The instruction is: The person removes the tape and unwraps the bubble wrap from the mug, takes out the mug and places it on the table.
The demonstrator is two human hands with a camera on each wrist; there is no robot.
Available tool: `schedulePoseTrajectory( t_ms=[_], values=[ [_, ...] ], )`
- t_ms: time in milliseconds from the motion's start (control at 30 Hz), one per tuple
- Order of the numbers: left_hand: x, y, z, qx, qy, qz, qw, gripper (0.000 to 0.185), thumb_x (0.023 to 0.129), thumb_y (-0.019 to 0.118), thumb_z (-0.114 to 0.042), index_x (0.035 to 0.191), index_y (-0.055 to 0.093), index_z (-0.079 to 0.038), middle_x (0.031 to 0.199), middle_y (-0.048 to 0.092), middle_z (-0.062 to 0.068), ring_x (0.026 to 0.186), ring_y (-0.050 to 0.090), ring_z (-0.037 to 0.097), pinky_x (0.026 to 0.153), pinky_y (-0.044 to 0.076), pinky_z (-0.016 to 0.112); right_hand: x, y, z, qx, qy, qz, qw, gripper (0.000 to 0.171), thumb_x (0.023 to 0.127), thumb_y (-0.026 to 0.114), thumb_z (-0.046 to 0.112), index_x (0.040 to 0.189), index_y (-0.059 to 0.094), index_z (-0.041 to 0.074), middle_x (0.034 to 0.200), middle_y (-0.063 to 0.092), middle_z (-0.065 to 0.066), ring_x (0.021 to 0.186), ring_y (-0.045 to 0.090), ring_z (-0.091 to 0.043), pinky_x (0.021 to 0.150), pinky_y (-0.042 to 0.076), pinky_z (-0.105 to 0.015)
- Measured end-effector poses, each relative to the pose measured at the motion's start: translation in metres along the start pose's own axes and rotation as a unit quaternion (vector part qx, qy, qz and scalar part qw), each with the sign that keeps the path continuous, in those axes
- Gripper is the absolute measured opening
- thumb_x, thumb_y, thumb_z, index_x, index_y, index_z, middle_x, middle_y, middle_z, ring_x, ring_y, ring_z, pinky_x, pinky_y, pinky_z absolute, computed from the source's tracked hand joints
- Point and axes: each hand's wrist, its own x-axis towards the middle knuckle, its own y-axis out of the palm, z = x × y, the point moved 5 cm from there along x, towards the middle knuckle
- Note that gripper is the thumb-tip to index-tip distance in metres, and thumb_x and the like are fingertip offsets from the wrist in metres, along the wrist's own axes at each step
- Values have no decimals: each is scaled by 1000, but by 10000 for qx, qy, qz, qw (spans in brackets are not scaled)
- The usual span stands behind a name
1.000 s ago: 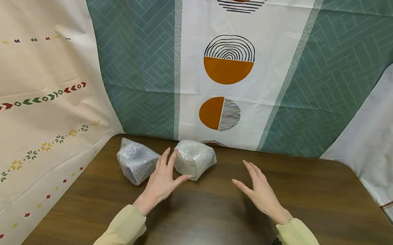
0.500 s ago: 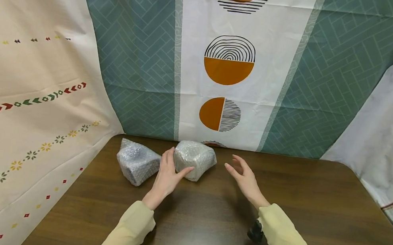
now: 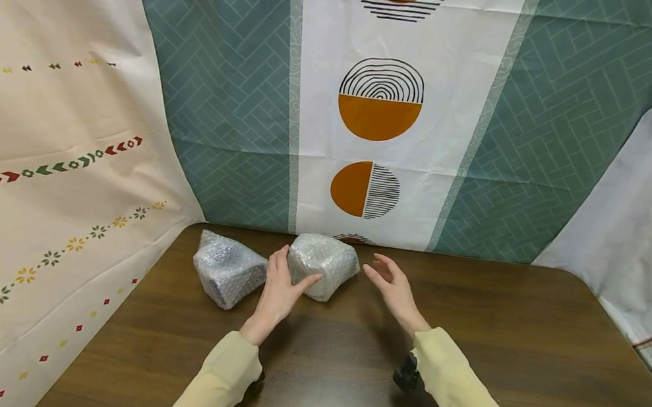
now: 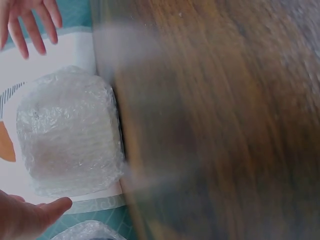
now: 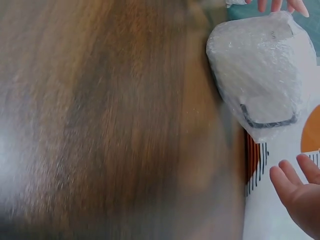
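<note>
Two bubble-wrapped bundles lie at the far edge of a dark wooden table [image 3: 495, 354]. The whiter bundle [image 3: 324, 264] [image 4: 70, 132] [image 5: 257, 75] sits in the middle, the greyer bundle [image 3: 228, 269] [image 4: 90, 231] to its left. My left hand [image 3: 288, 280] is spread between them, its fingers straight against the white bundle's left side and its thumb [image 4: 42, 214] at the front. My right hand [image 3: 383, 274] hovers open just right of that bundle, palm facing it, a small gap away. Its fingers [image 5: 295, 185] show in the right wrist view.
Patterned cloths hang close behind the table: a green and white one with orange half-circles [image 3: 377, 116] at the back, a cream one [image 3: 49, 168] on the left. Both forearms wear pale yellow sleeves [image 3: 461, 390]. The table's near and right parts hold nothing.
My right hand has moved left and forward, closing in on the white bundle. My left hand has slid forward until its fingers and thumb lie against that bundle's left side.
</note>
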Motion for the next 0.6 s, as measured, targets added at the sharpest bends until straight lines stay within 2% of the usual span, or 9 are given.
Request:
schedulePoseTrajectory(
  t_ms=[300, 400, 533, 600],
  values=[
    [0, 0, 4, -101, -90, -113, 9998, 91, 77, 66, -49, 137, 22, 3, 129, 28, 23, 122, 27, 32, 98, 28, 43, 6, 16, -2, 189, 41, 97, 9998, 54, 88, 61, 30, 131, 43, 4, 126, 45, -23, 115, 42, -35, 91, 37, -46],
    [1, 1, 6, -162, -167, -94, 9997, 90, 78, 66, -49, 137, 22, 4, 129, 27, 23, 121, 27, 33, 98, 28, 43, 4, 20, 12, 309, 40, 161, 9994, 51, 89, 61, 22, 130, 43, -2, 126, 43, -26, 115, 41, -39, 91, 36, -47],
    [2, 2, 9, -297, -302, -28, 9991, 90, 78, 66, -48, 137, 21, 4, 130, 26, 23, 123, 27, 33, 98, 27, 42, 9, 27, 11, 385, 81, 196, 9990, 52, 88, 62, 17, 130, 42, -6, 127, 42, -28, 115, 40, -40, 92, 35, -48],
    [3, 2, 10, -336, -352, -24, 9988, 90, 78, 67, -47, 137, 21, 4, 130, 26, 23, 123, 27, 32, 99, 27, 41, 15, 30, 1, 330, 69, 162, 9993, 55, 86, 64, 21, 130, 42, -4, 128, 43, -25, 115, 41, -39, 92, 36, -47]
  ],
)
